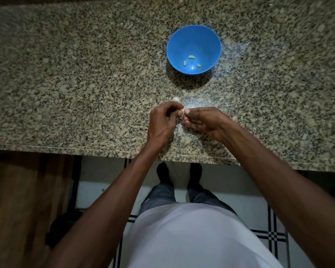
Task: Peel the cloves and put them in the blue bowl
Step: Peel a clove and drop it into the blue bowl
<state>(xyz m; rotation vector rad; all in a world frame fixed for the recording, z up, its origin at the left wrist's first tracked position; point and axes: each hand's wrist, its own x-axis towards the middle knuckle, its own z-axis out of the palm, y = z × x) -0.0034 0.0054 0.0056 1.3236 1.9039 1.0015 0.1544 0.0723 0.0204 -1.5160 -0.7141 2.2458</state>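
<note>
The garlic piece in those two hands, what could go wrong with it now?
The clove is pinched between the left hand and right hand, well short of the blue bowl, so it might slip onto the counter. Thin skin hanging under the fingers could ride along into the bowl. The garlic head just behind the hands could get knocked.

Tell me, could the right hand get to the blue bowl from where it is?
Probably yes. Only bare counter lies between the right hand and the blue bowl, but both hands are busy pinching a clove, the left hand included.
</note>
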